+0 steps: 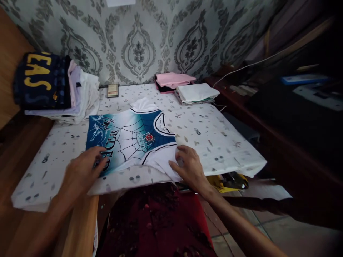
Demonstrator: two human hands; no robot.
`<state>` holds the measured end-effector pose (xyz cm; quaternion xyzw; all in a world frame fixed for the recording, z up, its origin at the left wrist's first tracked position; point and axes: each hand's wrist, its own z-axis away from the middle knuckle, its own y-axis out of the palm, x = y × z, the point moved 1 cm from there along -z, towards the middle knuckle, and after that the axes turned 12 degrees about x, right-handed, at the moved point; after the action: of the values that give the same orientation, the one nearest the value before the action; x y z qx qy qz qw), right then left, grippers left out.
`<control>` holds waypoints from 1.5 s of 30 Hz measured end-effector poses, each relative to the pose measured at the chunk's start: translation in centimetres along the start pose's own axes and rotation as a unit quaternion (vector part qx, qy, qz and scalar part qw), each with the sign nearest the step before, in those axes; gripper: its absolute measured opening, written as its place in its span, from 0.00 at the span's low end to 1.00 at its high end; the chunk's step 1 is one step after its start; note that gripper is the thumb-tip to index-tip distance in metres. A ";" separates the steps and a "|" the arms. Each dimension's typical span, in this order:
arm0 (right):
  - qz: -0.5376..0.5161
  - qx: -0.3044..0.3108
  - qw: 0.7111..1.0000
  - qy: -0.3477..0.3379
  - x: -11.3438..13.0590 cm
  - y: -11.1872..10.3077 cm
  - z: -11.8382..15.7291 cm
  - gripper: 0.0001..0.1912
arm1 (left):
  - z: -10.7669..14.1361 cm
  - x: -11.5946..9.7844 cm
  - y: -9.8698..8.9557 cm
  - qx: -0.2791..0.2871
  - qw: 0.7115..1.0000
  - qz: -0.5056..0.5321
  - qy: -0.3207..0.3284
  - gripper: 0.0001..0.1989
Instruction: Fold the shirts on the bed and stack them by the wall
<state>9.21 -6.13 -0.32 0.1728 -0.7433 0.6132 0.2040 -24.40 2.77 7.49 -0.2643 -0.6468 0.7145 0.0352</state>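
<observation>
A blue and white spider-print shirt lies flat on the patterned white cloth over the table, its neckline to the right and its hem to the left. At the near left corner of the shirt is my left hand, fingers apart over the lettering. My right hand is at the near white sleeve, thumb and fingers spread around a gap. Neither hand visibly grips the fabric.
Folded clothes are stacked at the left back. Pink cloth and a folded white pile lie by the patterned wall. A small beige block stands near the back edge. A thin white cable runs at the right.
</observation>
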 end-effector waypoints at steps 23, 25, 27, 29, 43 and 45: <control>-0.348 0.237 0.897 0.131 1.2 -3.1 1.8 0.17 | -3.0 -8.2 3.2 0.279 0.881 0.068 0.375 0.05; -0.232 0.247 0.935 0.104 1.3 -4.0 1.5 0.14 | -3.5 -8.1 2.6 0.284 0.887 0.081 0.354 0.08; -0.115 0.218 0.966 0.076 1.6 -4.8 0.7 0.11 | -4.5 -7.9 2.3 0.258 0.902 0.093 0.334 0.10; -0.039 0.167 0.985 0.033 2.1 -5.1 -0.7 0.11 | -6.1 -7.6 2.4 0.211 0.917 0.094 0.325 0.11; 0.160 0.172 0.952 -0.196 4.0 3.6 -18.2 0.28 | -17.7 -0.2 7.5 0.086 0.977 -0.056 0.188 0.30; 0.169 0.173 0.954 -0.179 3.0 4.3 -19.0 0.30 | -17.8 2.0 6.7 0.082 0.981 -0.086 0.154 0.30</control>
<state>6.24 13.30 0.72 0.1846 -0.6682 0.7170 -0.0724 -16.57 18.62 0.08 -0.3107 -0.5933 0.7101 0.2173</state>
